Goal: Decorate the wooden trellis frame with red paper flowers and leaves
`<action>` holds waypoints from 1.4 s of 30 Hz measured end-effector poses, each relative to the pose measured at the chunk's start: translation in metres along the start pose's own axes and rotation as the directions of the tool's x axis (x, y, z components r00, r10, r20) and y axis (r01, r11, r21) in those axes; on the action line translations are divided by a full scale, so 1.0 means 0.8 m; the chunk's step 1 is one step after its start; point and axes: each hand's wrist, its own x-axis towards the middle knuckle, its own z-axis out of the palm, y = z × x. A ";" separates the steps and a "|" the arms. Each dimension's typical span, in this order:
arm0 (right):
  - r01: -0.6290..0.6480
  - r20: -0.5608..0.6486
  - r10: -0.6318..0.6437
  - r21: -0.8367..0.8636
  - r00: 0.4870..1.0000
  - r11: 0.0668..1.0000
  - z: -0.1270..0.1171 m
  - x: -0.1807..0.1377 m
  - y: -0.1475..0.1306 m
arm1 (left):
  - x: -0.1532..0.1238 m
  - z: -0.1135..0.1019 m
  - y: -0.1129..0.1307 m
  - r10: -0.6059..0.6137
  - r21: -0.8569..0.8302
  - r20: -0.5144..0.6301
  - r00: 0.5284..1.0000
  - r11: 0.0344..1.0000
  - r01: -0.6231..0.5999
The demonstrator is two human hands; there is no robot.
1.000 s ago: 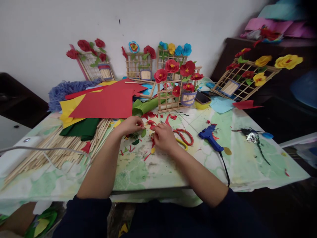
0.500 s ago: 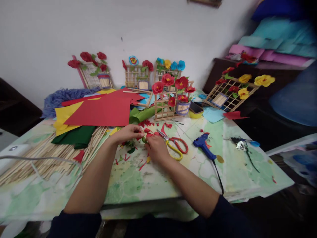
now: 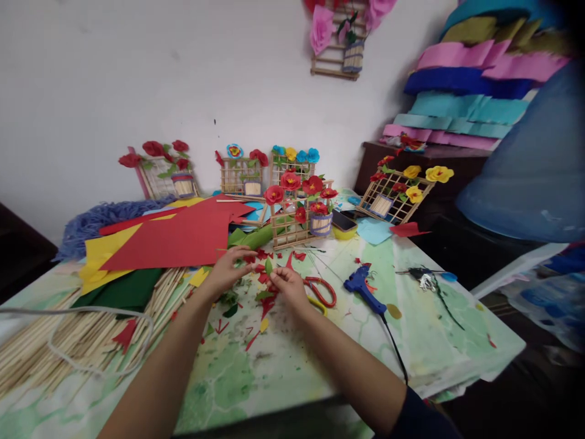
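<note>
Between the thumb and fingers of my right hand (image 3: pixel 290 291) is a small green leaf (image 3: pixel 269 266), held upright just above the table. To its left, my left hand (image 3: pixel 231 273) is open, its fingers apart and curved towards the leaf without touching it. Red scraps (image 3: pixel 265 308) and dark green cuttings (image 3: pixel 230 300) lie beneath and between the hands. Scissors with red and yellow handles (image 3: pixel 329 292) rest partly hidden behind my right hand.
A blue glue gun (image 3: pixel 365 289) with a black cord lies to the right. Sticks (image 3: pixel 50 347) and red sheets (image 3: pixel 178 244) cover the left side. A lattice with red flowers (image 3: pixel 292 228) stands behind the hands; a yellow bowl (image 3: pixel 345 230) is beside it.
My view has tilted upward, showing more wall. My left hand has drawn away from my right and its fingers have spread. The green leaf now shows clearly in my right hand.
</note>
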 end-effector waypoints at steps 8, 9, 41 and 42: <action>-0.023 0.000 0.023 0.075 1.000 0.997 -0.001 0.004 -0.004 | -0.011 0.031 0.022 -0.035 -0.246 0.191 0.981 0.966 0.083; -0.024 -0.011 0.025 0.079 1.000 0.997 -0.002 0.005 -0.004 | -0.011 0.031 0.023 -0.034 -0.240 0.193 0.981 0.967 0.081; 0.176 -0.188 -0.252 -0.346 0.949 0.922 -0.009 0.002 -0.012 | -0.015 0.044 0.020 -0.090 -0.279 0.255 0.963 0.947 0.162; 0.166 -0.191 -0.233 -0.313 0.954 0.935 -0.008 0.002 -0.012 | -0.015 0.044 0.021 -0.090 -0.274 0.259 0.962 0.948 0.163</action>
